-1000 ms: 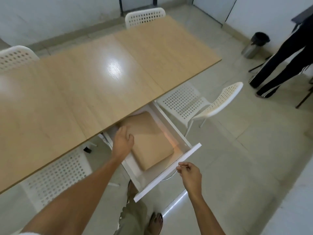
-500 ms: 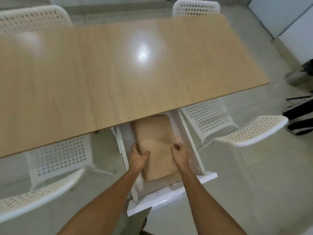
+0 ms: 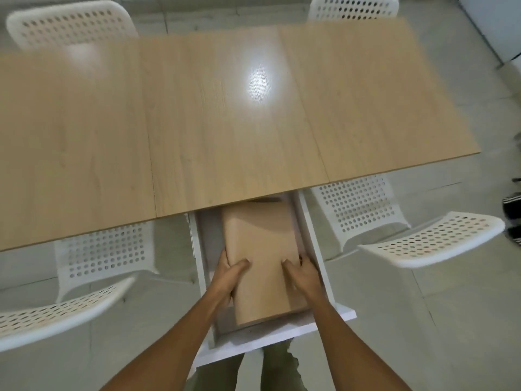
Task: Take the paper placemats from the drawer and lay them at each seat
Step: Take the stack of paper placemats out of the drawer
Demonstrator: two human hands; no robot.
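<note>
A stack of brown paper placemats (image 3: 260, 249) lies in the open white drawer (image 3: 282, 338) under the near edge of the wooden table (image 3: 225, 122). My left hand (image 3: 229, 275) grips the stack's left edge, thumb on top and fingers under it. My right hand (image 3: 303, 273) grips the right edge the same way. The stack's far end is tucked beneath the tabletop; its near end looks slightly raised from the drawer floor.
White perforated chairs stand around the table: one near left (image 3: 84, 280), one near right (image 3: 394, 230), and two across at far left (image 3: 70, 24) and far right (image 3: 352, 8). A person's dark shoe (image 3: 513, 215) shows at the right edge. The floor is tiled.
My right hand left the drawer front and took the stack's right edge. My left hand shifted to the left edge. The view swung to face the table squarely.
</note>
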